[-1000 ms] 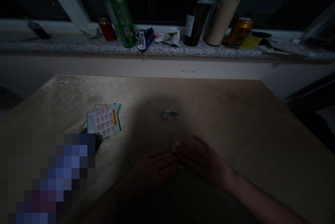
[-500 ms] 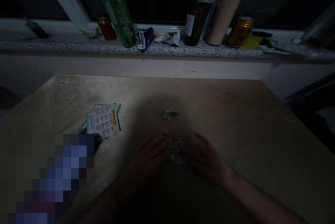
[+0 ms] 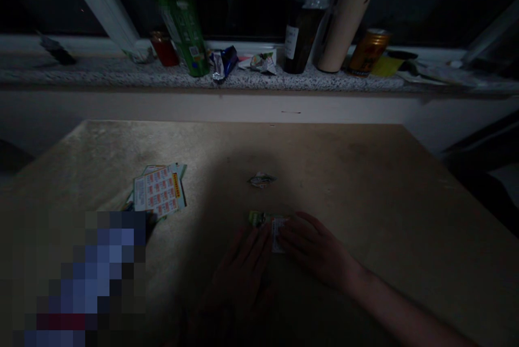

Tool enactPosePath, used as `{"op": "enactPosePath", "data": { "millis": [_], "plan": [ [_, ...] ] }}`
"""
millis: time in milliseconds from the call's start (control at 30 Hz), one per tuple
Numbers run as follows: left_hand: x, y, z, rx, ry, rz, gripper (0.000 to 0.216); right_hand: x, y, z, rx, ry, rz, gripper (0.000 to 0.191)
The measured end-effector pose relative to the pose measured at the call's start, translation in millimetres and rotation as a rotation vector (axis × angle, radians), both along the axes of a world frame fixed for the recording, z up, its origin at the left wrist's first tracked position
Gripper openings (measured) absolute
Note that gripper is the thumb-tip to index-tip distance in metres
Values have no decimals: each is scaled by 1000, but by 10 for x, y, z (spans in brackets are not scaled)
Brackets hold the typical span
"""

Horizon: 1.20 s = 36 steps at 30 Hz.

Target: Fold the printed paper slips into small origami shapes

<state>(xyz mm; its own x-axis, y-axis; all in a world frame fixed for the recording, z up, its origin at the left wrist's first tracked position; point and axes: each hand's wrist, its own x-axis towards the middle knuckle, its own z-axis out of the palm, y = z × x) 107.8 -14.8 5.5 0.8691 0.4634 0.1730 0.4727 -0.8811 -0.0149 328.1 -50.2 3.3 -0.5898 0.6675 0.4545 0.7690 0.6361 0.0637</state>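
Note:
A printed paper piece [image 3: 279,234], pale with a green end, lies on the table in deep shadow between my hands. My left hand [image 3: 245,260] rests on its left part, fingers stretched out and flat. From the right, my right hand [image 3: 314,241] lies over its other side with extended fingers. Both hands hide much of the paper, so its folds are hard to make out. Just beyond sits a small folded paper shape [image 3: 261,179] with pointed ends. A stack of printed cards [image 3: 158,190] lies to the left.
The wooden table [image 3: 344,163] ends at a wall below a granite sill [image 3: 243,78]. On the sill stand a green tall container [image 3: 190,39], a red jar [image 3: 164,49], a dark bottle [image 3: 298,39], a cardboard tube [image 3: 344,22] and an orange can [image 3: 370,52]. A pixelated patch covers the lower left.
My left hand has drawn back toward me and turned, uncovering the paper's green end. The paper now shows a flatter, straighter shape. My right hand has barely moved.

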Motion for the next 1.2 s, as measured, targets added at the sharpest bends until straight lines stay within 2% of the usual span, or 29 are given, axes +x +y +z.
{"op": "enactPosePath", "data": {
  "millis": [167, 300, 500, 667, 967, 1067, 1200],
  "plan": [
    [-58, 63, -62, -82, 2, -65, 73, 23, 11, -23, -73, 58, -2, 23],
    [-72, 152, -84, -128, 26, -104, 76, 91, 59, 16, -233, 236, 24, 18],
    [-59, 163, 4, -292, 75, -91, 76, 236, 116, 123, -520, 400, 52, 18],
    [-30, 142, 61, -368, 106, -66, 76, 280, 142, 172, -636, 434, 42, 17],
    [26, 73, 184, -353, 122, -4, 78, 181, 232, 252, -674, 507, -4, 11],
    [24, 75, 185, -354, 121, -1, 82, 92, 286, 206, -566, 521, -143, 10],
    [16, 77, 192, -361, 117, -10, 82, -30, 320, 130, -489, 428, -303, 14]
  ]
}}
